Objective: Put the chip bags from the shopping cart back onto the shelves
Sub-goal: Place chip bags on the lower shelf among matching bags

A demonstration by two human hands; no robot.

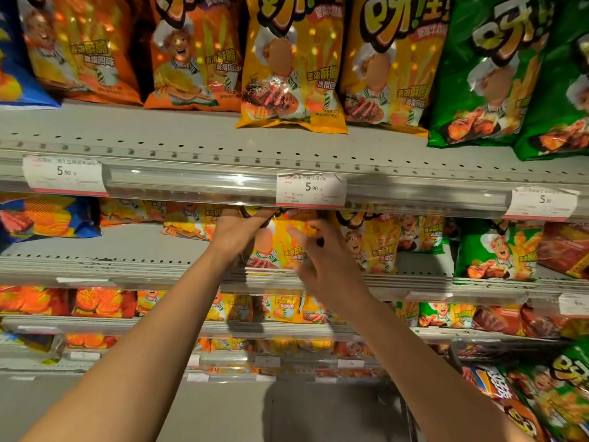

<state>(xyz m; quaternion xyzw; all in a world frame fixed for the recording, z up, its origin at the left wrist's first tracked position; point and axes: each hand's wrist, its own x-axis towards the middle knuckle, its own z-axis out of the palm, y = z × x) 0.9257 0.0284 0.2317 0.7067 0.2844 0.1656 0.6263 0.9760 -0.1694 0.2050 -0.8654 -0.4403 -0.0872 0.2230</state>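
Observation:
A yellow chip bag point(282, 242) stands upright on the second shelf point(127, 266), just under the price rail of the shelf above. My left hand point(237, 229) grips its upper left corner, fingers curled over the top edge. My right hand point(322, 260) is at the bag's right side with fingers loosely bent, its fingertips touching the front of the bag. The bag's top is hidden behind the rail. A matching yellow bag point(373, 247) stands right beside it.
The top shelf point(159, 135) carries orange, yellow point(291, 65) and green point(487, 74) bags. A price tag point(309, 189) hangs right above my hands. Lower shelves are packed with more bags. Green and red bags point(548, 397) lie at bottom right.

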